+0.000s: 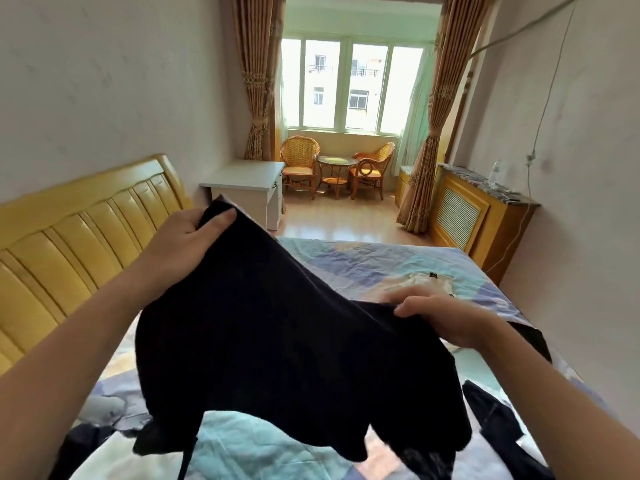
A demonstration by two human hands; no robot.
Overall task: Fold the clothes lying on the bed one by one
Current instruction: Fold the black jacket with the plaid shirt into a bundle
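I hold a black garment (pixel 287 344) up in the air above the bed (pixel 349 261). My left hand (pixel 183 242) grips its upper left corner, raised high near the headboard. My right hand (pixel 446 318) pinches its right edge, lower and closer to the bed. The cloth hangs slack between them and hides the middle of the bed. A cream garment with a black label (pixel 427 280) lies flat on the far right of the bed. More dark clothes lie at the near right (pixel 498 424) and near left (pixel 86 445).
The bed has a blue patchwork sheet and a yellow padded headboard (pixel 79 233) on the left. A white desk (pixel 246 188) stands beyond the bed. A wooden radiator cover (pixel 467 216) lines the right wall. Wicker chairs and a small table (pixel 336 168) sit by the window.
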